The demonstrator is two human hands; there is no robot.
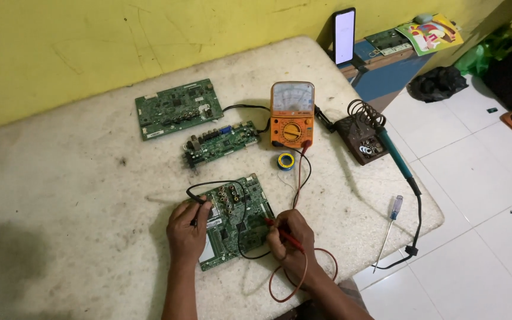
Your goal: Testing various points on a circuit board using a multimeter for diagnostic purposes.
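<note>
Circuit board [235, 222] lies flat at lower centre of the frame, so both probes can press down on it. Left hand [188, 231] pinches the black probe [198, 205]; right hand [291, 240] grips the red probe [282, 233], leads running to the multimeter [292, 114] above.

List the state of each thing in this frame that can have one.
left hand: holds black probe on nearest circuit board
right hand: holds red probe on that board
multimeter: lying flat, leads plugged in
soldering iron: resting in stand
phone: upright, screen lit
screwdriver: lying at table edge
</note>
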